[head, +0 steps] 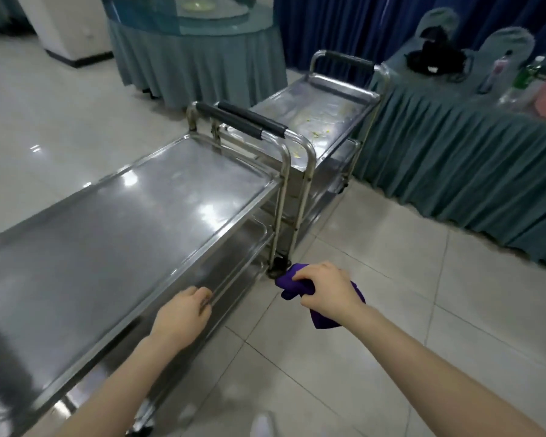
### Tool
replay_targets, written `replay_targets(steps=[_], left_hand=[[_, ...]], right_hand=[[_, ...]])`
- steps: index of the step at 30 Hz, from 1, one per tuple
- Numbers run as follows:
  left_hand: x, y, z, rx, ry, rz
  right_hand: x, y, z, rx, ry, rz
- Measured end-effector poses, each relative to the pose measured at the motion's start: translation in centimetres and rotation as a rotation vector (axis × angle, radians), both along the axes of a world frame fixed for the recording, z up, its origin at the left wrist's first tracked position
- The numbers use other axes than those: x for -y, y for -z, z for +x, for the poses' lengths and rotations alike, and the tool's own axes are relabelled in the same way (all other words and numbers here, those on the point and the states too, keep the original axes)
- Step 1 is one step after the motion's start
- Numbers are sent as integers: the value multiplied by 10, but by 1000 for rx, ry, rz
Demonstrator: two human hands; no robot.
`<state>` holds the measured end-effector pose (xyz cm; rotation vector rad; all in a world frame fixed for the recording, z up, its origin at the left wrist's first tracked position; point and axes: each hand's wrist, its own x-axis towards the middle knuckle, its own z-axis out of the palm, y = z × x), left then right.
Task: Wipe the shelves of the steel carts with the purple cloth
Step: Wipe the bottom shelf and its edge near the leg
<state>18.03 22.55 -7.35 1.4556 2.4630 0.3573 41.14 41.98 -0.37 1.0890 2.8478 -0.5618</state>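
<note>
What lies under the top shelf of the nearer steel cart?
A lower steel shelf shows past the right edge of the top shelf, with nothing on its visible strip. The top shelf covers the rest, so what lies further in cannot be seen.

Banquet hall or restaurant dining room. A steel cart (123,216) sits under the left hand's fingers (202,294), with a second, food-stained cart (322,121) beyond them. Far past them is a round table (196,67) with a pleated skirt and glass turntable (202,14). Up and right of the right hand's fingers (306,274): skirted side table (454,146) with bottles (498,70), covered chairs (505,39), blue drapes (344,23). Pale tiled floor (391,263) below them.
</note>
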Motion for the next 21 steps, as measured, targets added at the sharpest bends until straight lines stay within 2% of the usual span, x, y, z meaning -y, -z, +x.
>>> replay_targets(steps=[7, 12, 18, 21], left_hand=[[12, 48, 13, 123, -258, -86], [17, 81, 26, 163, -478, -160], [7, 162, 57, 214, -688, -215], [2, 223, 63, 207, -750, -198]], right_hand=[[-45, 47, -58, 98, -223, -77], [-66, 90, -102, 179, -498, -76], [-75, 190, -133, 173, -745, -86], [-72, 256, -143, 154, -807, -97]])
